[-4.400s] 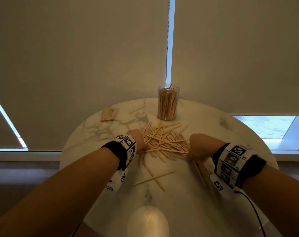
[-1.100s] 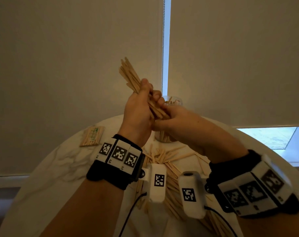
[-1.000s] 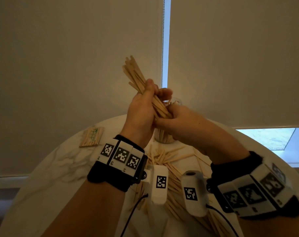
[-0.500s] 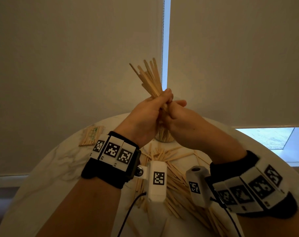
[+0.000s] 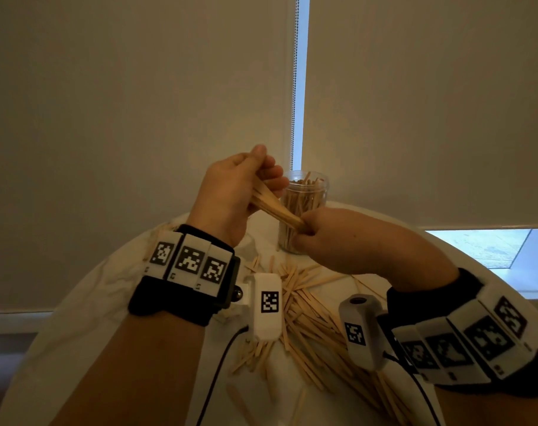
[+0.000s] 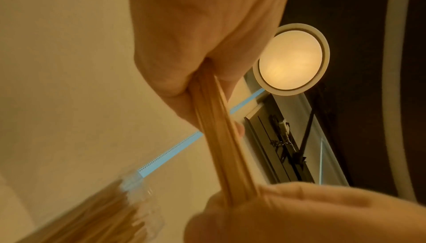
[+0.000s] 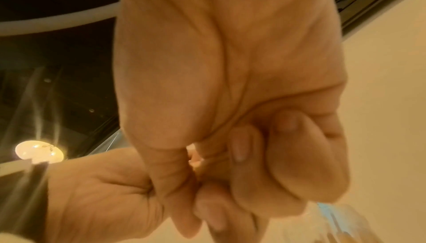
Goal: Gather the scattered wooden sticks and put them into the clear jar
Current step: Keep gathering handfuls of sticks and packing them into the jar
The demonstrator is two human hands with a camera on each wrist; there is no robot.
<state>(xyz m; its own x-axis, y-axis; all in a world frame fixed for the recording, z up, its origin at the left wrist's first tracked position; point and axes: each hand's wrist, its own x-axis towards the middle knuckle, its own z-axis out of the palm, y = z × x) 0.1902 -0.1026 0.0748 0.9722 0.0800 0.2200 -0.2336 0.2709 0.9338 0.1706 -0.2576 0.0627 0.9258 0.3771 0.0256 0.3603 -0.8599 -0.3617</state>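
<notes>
Above desk (image 5: 86, 309) | left hand (image 5: 227, 195) grip: clasps stick bundle (image 5: 275, 210) upper end | right hand (image 5: 332, 241) grip: pinches lower end | clear jar (image 5: 307, 204) behind, part-filled | loose sticks (image 5: 307, 315) below.

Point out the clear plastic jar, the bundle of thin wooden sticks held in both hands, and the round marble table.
clear plastic jar (image 5: 316, 192): head view, upper wall.
bundle of thin wooden sticks (image 5: 276, 210): head view, mid-length.
round marble table (image 5: 107, 302): head view, bare left part.

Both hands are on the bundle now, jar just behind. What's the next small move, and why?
Probably tip the bundle of sticks upright and lift it over the clear jar. The left hand and right hand grip its two ends, it lies slanted below the jar's open mouth, and loose sticks wait on the table.
</notes>
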